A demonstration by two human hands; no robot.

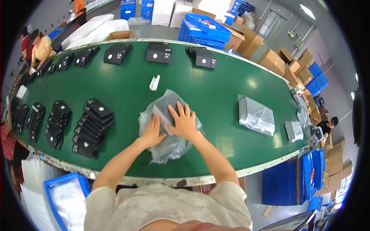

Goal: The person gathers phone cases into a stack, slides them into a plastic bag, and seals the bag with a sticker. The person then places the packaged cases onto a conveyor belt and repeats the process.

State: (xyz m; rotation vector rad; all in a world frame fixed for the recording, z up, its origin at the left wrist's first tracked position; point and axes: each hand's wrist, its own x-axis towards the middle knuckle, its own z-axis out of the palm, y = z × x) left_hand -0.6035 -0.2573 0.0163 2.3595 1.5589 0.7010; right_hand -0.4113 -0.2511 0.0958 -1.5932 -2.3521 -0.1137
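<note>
A crumpled translucent plastic bag lies on the green table in front of me, with a pale folded strip slanting across it. My left hand rests on the left part of the bag, fingers stretched out along the strip. Flat on the right part, with its fingers spread, is my right hand. What the bag contains is mostly hidden under the plastic and my hands. Just beyond the bag is a small white object.
Overlapping stacks of black flat devices stand to my left, and more black devices line the far edge. A plastic-wrapped package lies to the right on the green table. Co-workers stand at the far left.
</note>
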